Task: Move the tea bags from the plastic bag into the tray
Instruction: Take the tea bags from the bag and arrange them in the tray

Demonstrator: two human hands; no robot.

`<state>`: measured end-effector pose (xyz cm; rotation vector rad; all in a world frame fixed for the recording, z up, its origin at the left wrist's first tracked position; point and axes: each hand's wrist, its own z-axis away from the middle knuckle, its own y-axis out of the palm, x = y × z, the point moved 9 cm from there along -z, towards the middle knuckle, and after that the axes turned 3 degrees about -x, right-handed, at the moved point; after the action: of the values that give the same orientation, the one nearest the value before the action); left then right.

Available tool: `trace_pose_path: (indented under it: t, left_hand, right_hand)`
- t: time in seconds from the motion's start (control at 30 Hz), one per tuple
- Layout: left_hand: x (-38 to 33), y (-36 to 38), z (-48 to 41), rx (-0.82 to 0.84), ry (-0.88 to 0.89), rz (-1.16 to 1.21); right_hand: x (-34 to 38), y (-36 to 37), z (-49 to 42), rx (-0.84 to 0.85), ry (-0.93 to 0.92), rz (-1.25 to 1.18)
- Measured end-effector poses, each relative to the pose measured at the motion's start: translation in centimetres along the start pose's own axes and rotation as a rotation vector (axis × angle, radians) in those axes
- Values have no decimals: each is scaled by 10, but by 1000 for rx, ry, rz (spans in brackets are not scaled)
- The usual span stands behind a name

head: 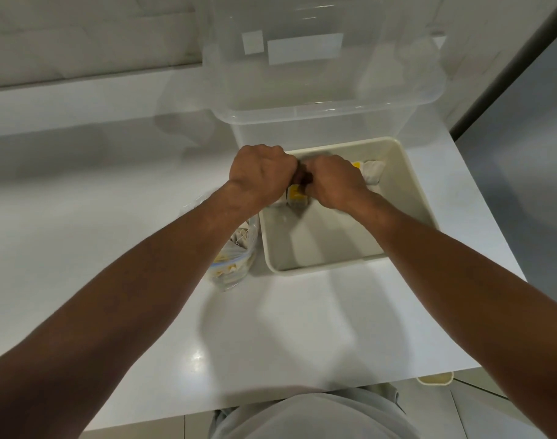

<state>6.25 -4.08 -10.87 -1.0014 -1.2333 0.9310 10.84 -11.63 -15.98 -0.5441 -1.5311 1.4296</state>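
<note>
On the head view I see the left hand and right hand meet over the far left of the tray. Their fingers are curled tight, pinching yellow-tagged tea bags that hang between them. More lie in the tray's far right corner. The plastic bag sits just left of the tray, under the left forearm.
</note>
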Motion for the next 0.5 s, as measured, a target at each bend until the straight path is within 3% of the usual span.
trace_pose_path:
  t: [0.5]
  left_hand:
    - [3,-3,-4,-1,-43,-61]
  right_hand:
    - [14,-19,10,-191,-32,282]
